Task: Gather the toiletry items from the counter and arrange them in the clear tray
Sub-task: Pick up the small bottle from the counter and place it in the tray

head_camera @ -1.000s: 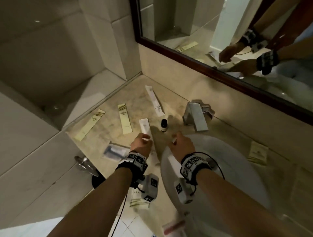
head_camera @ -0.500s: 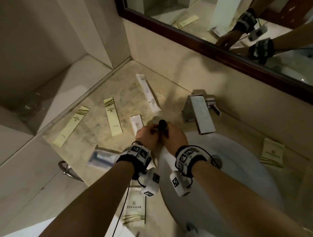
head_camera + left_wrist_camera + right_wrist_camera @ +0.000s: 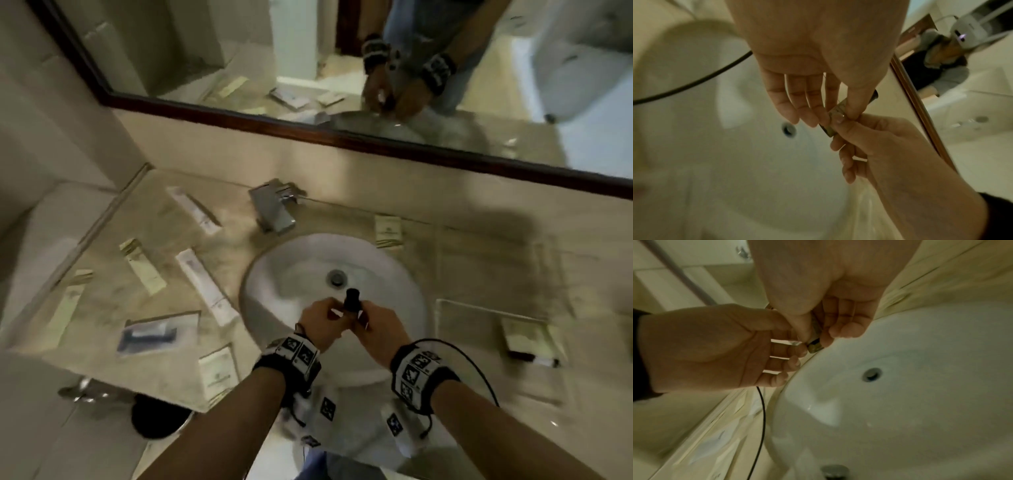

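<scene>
Bottle (image 3: pixel 351 302) pinched between thumb and fingertips of both left hand (image 3: pixel 322 323) and right hand (image 3: pixel 376 325), held over sink (image 3: pixel 284 274); carrying step, judged under way; next: across to clear tray (image 3: pixel 455 308) on right counter, set beside packet (image 3: pixel 524 337) already inside.

**What else sits around my counter**

A white round sink (image 3: pixel 274 270) is set into the beige counter below me, its metal drain (image 3: pixel 337 277) near the middle. Behind it stands a square chrome faucet (image 3: pixel 275 209). Above runs a mirror (image 3: pixel 239 51) in a dark wooden frame (image 3: pixel 308 132). I see pale wall tiles (image 3: pixel 44 113) on the left and a dark round bin (image 3: pixel 154 419) on the floor.
</scene>
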Action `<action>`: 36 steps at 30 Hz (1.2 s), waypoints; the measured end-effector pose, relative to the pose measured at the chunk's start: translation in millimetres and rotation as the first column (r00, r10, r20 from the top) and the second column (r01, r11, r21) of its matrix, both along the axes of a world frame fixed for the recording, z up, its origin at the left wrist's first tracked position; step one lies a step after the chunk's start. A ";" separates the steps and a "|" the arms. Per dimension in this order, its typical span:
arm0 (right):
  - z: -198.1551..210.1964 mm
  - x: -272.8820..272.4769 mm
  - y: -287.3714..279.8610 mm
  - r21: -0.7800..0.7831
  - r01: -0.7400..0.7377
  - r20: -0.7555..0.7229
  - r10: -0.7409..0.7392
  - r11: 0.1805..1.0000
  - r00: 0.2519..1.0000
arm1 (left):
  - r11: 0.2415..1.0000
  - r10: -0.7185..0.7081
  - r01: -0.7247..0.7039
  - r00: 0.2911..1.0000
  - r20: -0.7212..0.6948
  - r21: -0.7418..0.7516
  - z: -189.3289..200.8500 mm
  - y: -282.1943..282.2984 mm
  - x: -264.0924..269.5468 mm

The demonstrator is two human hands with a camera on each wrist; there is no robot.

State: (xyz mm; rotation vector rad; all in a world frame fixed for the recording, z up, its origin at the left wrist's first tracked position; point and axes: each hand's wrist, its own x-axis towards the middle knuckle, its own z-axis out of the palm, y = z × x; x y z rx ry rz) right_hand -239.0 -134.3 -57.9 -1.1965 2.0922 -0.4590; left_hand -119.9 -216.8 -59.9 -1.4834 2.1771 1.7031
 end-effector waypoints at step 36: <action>-44.2 -197.9 193.7 0.240 0.570 0.378 -0.616 0.786 0.691 | 0.999 0.044 -0.047 0.989 0.144 0.018 -56.4 183.8 -254.2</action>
